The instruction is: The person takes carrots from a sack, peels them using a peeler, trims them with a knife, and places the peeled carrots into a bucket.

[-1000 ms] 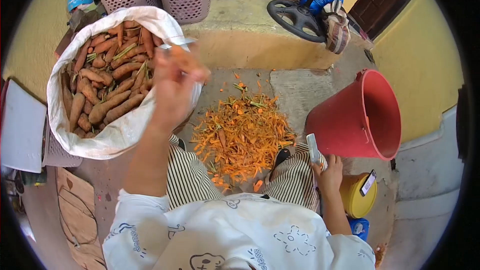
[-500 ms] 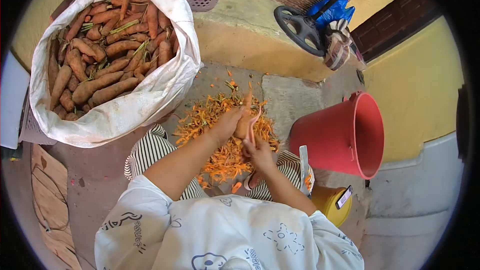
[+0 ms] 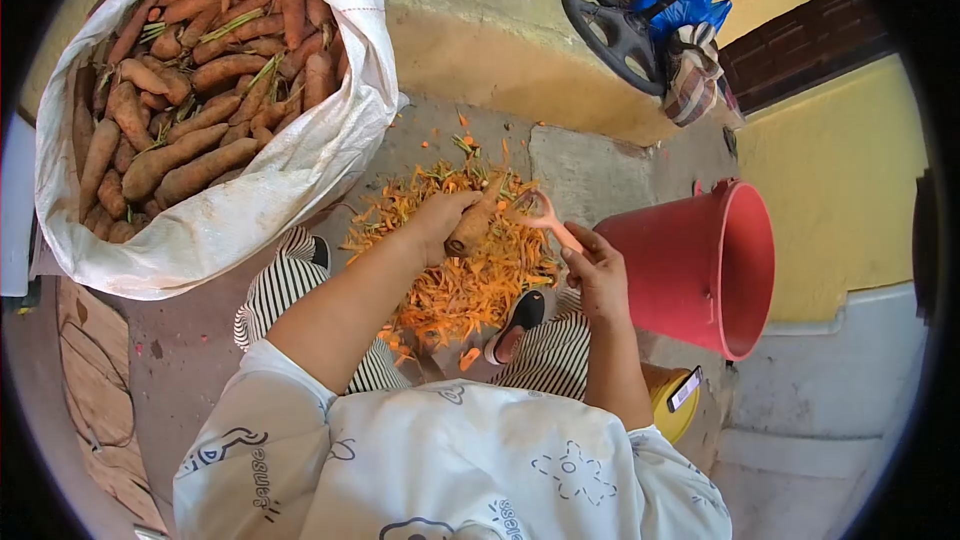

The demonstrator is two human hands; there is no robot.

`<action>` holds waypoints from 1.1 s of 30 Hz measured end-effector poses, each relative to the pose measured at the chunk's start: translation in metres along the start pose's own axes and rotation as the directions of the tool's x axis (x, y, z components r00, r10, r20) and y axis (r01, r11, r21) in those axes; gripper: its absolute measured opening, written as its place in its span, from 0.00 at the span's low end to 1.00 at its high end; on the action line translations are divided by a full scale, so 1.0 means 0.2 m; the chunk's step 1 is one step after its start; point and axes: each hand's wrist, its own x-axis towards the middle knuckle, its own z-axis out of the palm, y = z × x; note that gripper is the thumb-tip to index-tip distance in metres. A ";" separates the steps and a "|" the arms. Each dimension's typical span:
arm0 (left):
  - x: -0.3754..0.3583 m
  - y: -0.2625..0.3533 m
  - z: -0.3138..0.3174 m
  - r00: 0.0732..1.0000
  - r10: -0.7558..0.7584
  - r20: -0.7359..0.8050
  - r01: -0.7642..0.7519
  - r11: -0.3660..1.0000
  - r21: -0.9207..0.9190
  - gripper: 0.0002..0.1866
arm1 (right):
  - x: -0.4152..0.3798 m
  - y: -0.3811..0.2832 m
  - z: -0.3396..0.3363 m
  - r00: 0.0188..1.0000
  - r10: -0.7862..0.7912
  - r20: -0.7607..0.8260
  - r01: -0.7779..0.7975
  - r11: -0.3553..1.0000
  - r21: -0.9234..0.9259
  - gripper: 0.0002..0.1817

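My left hand (image 3: 440, 225) is closed around a carrot (image 3: 473, 230) with brown, soil-stained skin, its thick cut end pointing down toward me. A Y-shaped peeler (image 3: 548, 220) with a pink handle is gripped in my right hand (image 3: 598, 275). The peeler's head is held up just right of the carrot, apart from it. Below both hands a heap of orange peelings (image 3: 450, 295) is spread over the floor between my feet.
To the left stands a white sack (image 3: 335, 155) full of unpeeled carrots (image 3: 180, 155). At the right a red bucket (image 3: 660, 255) leans on its side, near a yellow bucket (image 3: 668, 410) with a phone (image 3: 685, 389) on it. A low ledge (image 3: 520, 50) runs behind.
My right hand has moved right with the peeler, away from the carrot. My left hand has shifted slightly left, and the carrot now tilts with its thick end lower left.
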 end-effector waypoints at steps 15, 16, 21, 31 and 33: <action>-0.02 -0.05 0.00 0.988 -0.077 0.134 0.096 0.986 -0.139 0.13 | 0.10 -0.14 0.20 0.973 -0.147 0.176 0.022 0.826 0.563 0.08; -0.03 -0.05 0.00 0.986 -0.072 0.150 0.089 0.990 -0.114 0.14 | 0.11 -0.14 0.21 0.980 -0.109 0.166 -0.011 0.806 0.592 0.09; -0.06 -0.03 -0.01 0.960 -0.083 0.266 0.107 0.991 -0.077 0.13 | 0.16 -0.09 0.26 0.968 -0.159 0.192 0.069 0.912 0.405 0.12; -0.05 -0.07 -0.06 0.960 -0.128 0.248 0.142 0.989 -0.041 0.14 | 0.64 0.17 -0.19 0.892 -0.253 -0.375 0.227 0.967 -0.113 0.11; -0.07 -0.05 -0.03 0.972 -0.103 0.211 0.118 0.991 -0.062 0.13 | 0.60 0.09 -0.18 0.875 -0.255 -0.411 0.282 0.959 0.006 0.10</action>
